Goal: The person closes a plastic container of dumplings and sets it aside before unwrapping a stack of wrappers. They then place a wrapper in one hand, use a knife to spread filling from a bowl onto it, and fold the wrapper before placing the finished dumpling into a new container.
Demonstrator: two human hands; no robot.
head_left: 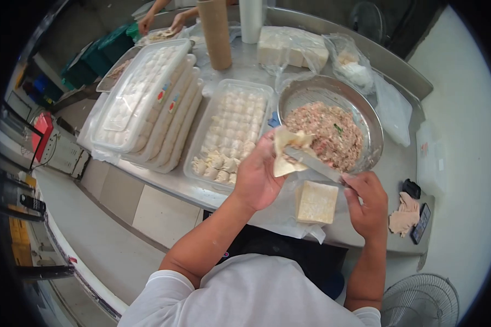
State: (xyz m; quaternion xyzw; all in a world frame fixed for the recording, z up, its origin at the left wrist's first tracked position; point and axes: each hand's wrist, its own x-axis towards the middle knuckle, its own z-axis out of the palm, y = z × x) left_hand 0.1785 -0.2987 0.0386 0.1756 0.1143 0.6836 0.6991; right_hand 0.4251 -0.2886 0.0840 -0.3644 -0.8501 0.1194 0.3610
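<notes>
My left hand (256, 177) holds a thin wonton wrapper (287, 152), partly folded, just in front of a metal bowl (371, 126) of minced meat filling (327, 133). My right hand (368, 204) grips a flat metal spatula (313, 162) whose tip lies in the wrapper. A stack of square wrappers (315, 203) lies on the counter between my hands. Left of the bowl, an open plastic tray (199, 147) holds several rows of folded wontons.
Stacked lidded trays of wontons (147, 98) lean at the left. A cardboard tube (215, 32), a white roll (251, 19), bagged wrapper blocks (292, 48) and plastic bags (354, 68) stand behind. Another person's hands (163, 22) work at the far end. Cloth (405, 215), phone (420, 223) right; fan (420, 300).
</notes>
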